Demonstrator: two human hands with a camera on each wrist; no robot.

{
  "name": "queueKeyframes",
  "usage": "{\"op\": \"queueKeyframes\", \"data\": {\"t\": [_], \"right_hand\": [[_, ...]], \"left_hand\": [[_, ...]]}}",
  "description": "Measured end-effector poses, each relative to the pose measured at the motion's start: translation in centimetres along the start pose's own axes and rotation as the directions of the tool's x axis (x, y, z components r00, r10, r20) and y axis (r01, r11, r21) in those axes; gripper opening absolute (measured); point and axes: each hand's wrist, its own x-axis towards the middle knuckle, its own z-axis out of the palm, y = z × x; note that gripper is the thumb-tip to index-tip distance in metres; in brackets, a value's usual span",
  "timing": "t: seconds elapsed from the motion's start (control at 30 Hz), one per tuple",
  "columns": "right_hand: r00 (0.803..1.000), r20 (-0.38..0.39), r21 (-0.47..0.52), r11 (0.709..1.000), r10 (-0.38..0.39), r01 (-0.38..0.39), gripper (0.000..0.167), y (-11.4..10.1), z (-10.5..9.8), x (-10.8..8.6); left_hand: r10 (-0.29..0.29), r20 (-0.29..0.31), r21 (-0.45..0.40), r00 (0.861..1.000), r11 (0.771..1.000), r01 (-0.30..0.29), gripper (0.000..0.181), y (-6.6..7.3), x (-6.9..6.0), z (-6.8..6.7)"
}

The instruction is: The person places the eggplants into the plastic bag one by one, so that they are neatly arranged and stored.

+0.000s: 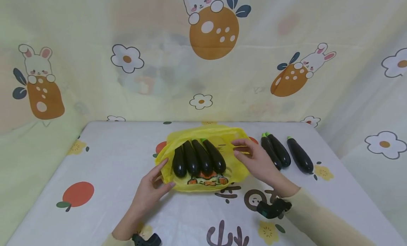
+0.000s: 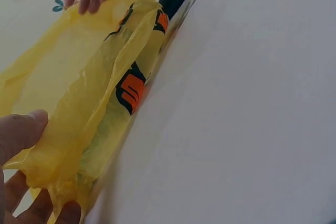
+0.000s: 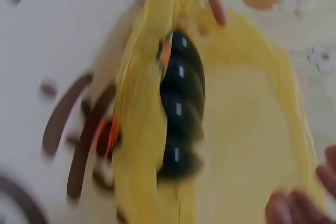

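Observation:
A yellow plastic bag (image 1: 233, 166) lies mouth-up on the table, with several eggplants (image 1: 205, 157) side by side inside it. My left hand (image 1: 152, 186) holds the bag's left end, the plastic between thumb and fingers (image 2: 23, 132) in the left wrist view. Over the bag's right rim hovers my right hand (image 1: 252, 157), fingers loosely extended and holding nothing. In the right wrist view its fingers (image 3: 294, 208) are blurred. Three more eggplants (image 1: 300, 156) lie outside the bag, right of and beyond the right hand.
A white printed cloth (image 1: 111, 161) covers the table. Behind the table's far edge hangs a pale curtain (image 1: 159, 87) with rabbit and flower prints. Each wrist wears a dark camera band (image 1: 274, 208).

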Motion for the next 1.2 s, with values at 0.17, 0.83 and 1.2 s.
{"op": "queueKeyframes", "data": {"t": [0.17,0.83,1.2], "right_hand": [[0.991,-0.056,0.020,0.992,-0.122,0.123,0.031,2.2,-4.1,-1.7],[0.977,-0.112,-0.212,0.956,0.180,-0.201,0.051,15.0,-17.4,-5.0],[0.955,-0.078,-0.268,0.917,0.287,-0.297,0.066,18.8,-16.8,-3.7]], "left_hand": [[-0.004,-0.004,0.028,1.000,1.000,0.004,0.077,0.2,0.1,0.1],[-0.002,-0.009,0.018,1.000,1.000,0.003,0.077,0.1,-0.3,0.0],[0.000,-0.004,0.021,1.000,1.000,0.000,0.077,0.1,-0.2,0.0]]}}
